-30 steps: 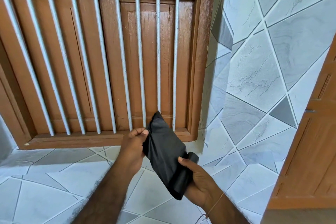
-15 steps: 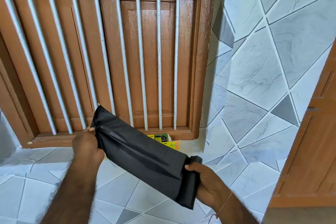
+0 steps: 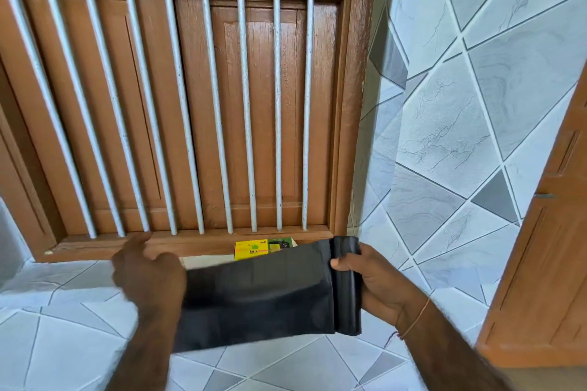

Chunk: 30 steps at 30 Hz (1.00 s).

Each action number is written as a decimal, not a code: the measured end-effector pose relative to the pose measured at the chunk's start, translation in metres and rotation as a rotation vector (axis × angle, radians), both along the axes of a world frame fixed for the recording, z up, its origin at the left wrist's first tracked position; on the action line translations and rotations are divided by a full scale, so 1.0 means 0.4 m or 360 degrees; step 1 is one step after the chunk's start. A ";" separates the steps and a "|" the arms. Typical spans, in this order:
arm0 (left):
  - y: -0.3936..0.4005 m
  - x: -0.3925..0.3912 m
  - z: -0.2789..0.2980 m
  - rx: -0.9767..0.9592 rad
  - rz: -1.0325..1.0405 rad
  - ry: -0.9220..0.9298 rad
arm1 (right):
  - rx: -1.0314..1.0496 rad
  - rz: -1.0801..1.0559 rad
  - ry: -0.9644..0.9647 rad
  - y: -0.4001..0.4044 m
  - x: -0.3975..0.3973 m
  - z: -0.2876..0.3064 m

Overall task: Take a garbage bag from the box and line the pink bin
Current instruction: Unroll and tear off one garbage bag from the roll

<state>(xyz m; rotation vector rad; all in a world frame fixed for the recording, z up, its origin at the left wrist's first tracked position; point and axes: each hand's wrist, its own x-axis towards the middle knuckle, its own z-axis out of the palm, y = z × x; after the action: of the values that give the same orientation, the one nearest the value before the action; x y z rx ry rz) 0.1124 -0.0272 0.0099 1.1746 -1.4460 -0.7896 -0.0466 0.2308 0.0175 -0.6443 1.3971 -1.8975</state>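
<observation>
A black garbage bag stretches flat and level between my hands, partly unrolled from a black roll. My right hand grips that roll at its right end, thumb on top. My left hand lies over the bag's left end, index finger pointing up; its grip underneath is hidden. Behind the bag, a yellow and green bin-liner box sits on the sill below the window. The pink bin is out of view.
A brown wooden window frame with white vertical bars fills the wall ahead. Grey and white tiles cover the wall and ledge. A wooden door edge stands close at the right.
The bag has swung from slanting up-left to level. My left hand came in toward the middle and lower. The roll in my right hand rose slightly.
</observation>
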 end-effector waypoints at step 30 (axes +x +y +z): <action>0.059 -0.082 0.089 -0.0188 -0.1668 -0.0786 | 0.0289 -0.0117 -0.0320 0.014 -0.017 -0.080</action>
<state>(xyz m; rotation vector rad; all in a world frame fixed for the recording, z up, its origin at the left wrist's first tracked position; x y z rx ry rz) 0.0796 -0.0034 0.0457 0.4520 -2.5397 -1.1116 -0.0535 0.2363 -0.0144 -0.3090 1.4571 -1.8095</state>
